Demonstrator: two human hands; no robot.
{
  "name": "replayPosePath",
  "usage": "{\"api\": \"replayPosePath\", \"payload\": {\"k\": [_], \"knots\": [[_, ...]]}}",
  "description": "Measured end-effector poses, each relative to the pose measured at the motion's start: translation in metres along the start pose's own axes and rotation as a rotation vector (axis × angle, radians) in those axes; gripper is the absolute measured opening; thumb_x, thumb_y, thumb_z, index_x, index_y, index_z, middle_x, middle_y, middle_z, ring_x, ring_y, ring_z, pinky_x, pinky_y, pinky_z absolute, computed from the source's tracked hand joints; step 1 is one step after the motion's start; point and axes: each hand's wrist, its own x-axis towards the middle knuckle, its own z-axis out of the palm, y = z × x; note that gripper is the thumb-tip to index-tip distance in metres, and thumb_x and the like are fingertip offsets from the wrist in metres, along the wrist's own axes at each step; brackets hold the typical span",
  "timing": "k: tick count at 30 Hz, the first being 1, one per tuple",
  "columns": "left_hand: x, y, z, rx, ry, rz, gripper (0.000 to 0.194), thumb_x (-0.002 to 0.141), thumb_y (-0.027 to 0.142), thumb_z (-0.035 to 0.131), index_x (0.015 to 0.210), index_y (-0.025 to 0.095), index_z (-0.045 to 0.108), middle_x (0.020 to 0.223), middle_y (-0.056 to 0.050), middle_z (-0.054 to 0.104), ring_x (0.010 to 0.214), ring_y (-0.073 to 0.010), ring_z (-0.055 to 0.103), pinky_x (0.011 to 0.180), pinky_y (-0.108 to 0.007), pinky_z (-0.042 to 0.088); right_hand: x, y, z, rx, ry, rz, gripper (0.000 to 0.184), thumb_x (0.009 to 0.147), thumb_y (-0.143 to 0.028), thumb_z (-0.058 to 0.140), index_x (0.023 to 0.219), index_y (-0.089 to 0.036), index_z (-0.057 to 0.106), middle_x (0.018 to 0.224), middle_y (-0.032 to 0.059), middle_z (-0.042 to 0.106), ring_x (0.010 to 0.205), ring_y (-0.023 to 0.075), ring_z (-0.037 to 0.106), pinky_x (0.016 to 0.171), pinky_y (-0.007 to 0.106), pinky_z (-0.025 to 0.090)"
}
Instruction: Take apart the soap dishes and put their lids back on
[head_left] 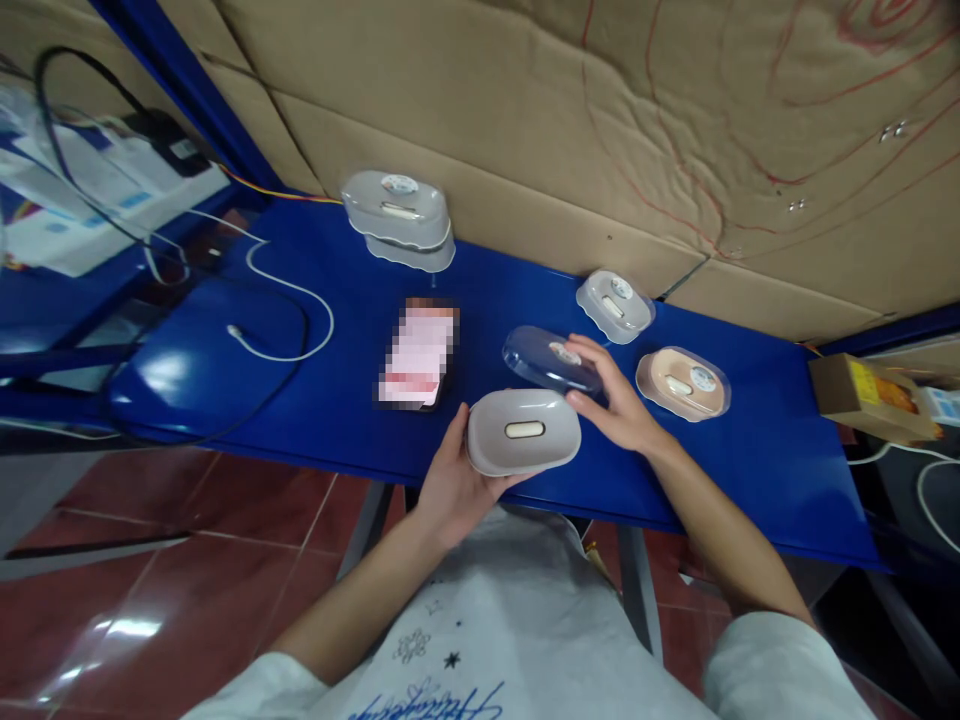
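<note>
Near the table's front edge, my left hand (452, 482) is closed around the side and underside of a light grey oval soap dish (491, 440). Its hollow faces up, and a cream-coloured bar lies in the slot at its middle. My right hand (616, 402) grips one end of a clear plastic lid (534, 352) with a round white sticker. The lid is off the dish, just beyond it and slightly to the right. Beyond my right hand stand a lidded grey soap dish (613, 312) and a lidded peach soap dish (671, 395).
A phone (416, 355) with a blurred screen lies left of my hands on the blue table (360, 430). Stacked grey lidded dishes (397, 215) stand at the back, by a cardboard wall (487, 130). A white cable (326, 310) curls at left; a cardboard box (862, 395) is at far right.
</note>
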Motion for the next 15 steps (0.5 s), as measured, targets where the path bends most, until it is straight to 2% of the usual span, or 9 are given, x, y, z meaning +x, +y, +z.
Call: {"api": "replayPosePath", "payload": {"k": [4,7,10,13,15], "knots": [[-0.004,-0.001,-0.009,0.035,0.022,-0.013,0.063,0.111,0.056,0.048,0.165,0.024,0.048,0.153,-0.012,0.068,0.151,-0.0372,0.055,0.124,-0.063,0.044,0.017,0.040,0.005,-0.242,0.129,0.097,0.062,0.098,-0.052,0.068,0.151,-0.025,0.052,0.168,0.0181,0.047,0.158,0.0368,0.044,0.128,0.065,0.037],[-0.006,-0.001,-0.010,0.052,0.064,-0.017,0.061,0.111,0.057,0.046,0.162,0.024,0.053,0.153,-0.012,0.068,0.149,-0.0387,0.056,0.121,-0.063,0.048,0.018,0.043,0.003,-0.361,0.142,0.134,0.061,0.099,-0.050,0.066,0.152,-0.024,0.052,0.172,0.0185,0.042,0.165,0.0416,0.031,0.130,0.072,0.029],[-0.005,0.001,-0.006,0.080,0.089,-0.005,0.060,0.111,0.058,0.045,0.160,0.024,0.055,0.149,-0.012,0.070,0.144,-0.0376,0.060,0.116,-0.060,0.052,0.007,0.011,0.000,-0.318,0.034,0.018,0.063,0.106,-0.051,0.058,0.163,-0.029,0.041,0.179,0.0137,0.033,0.169,0.0369,0.022,0.132,0.069,0.028],[-0.002,0.003,0.001,0.113,0.147,-0.018,0.058,0.112,0.057,0.044,0.156,0.023,0.059,0.142,-0.011,0.074,0.131,-0.0321,0.069,0.107,-0.050,0.059,-0.009,-0.031,0.002,-0.194,-0.287,-0.206,0.088,0.098,-0.061,0.071,0.170,-0.029,0.031,0.178,0.0141,0.034,0.166,0.0347,0.032,0.132,0.061,0.037],[0.001,0.003,0.004,0.122,0.176,-0.020,0.055,0.112,0.056,0.044,0.154,0.024,0.061,0.139,-0.009,0.076,0.123,-0.0276,0.073,0.102,-0.043,0.061,-0.018,-0.050,0.008,-0.215,-0.352,-0.241,0.087,0.095,-0.057,0.077,0.168,-0.030,0.037,0.179,0.0136,0.032,0.165,0.0350,0.033,0.131,0.059,0.040]]}}
